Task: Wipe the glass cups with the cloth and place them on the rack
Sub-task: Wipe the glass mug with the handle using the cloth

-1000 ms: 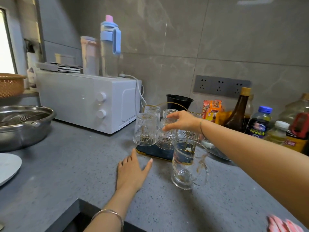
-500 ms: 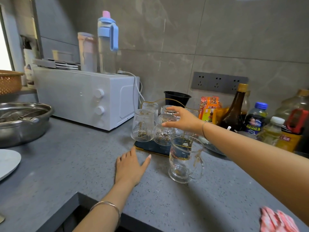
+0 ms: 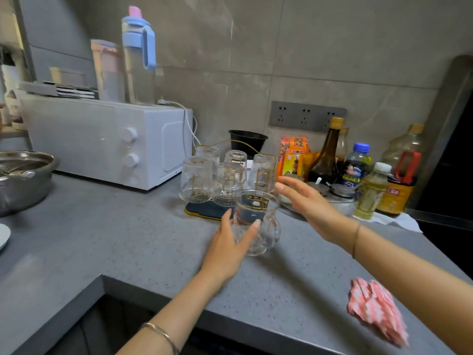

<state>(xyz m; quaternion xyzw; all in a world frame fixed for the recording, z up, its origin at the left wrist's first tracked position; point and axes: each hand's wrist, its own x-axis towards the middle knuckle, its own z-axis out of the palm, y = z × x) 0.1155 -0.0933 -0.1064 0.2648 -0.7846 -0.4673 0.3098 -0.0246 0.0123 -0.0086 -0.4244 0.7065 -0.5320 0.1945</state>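
Glass jug (image 3: 268,239) at centre frame, your left hand (image 3: 227,247) against it, cloth (image 3: 376,308) lying apart at lower right.
The jug stands upright on the grey counter (image 3: 128,239), just in front of the rack (image 3: 202,211), where five cups (image 3: 195,180) sit upside down. Your left hand lies on the jug's near side, thumb to its left and straight fingers spread across the front, not yet wrapped round. Your right hand (image 3: 304,203) hovers just right of the rim, fingers loose and spread, holding nothing. Expect thin, rigid glass: light, slick, and likely to chip against the cups crowded behind it. Take it round the belly or by the handle on its right side, not by the rim. You will want the cloth in one hand before you lift.
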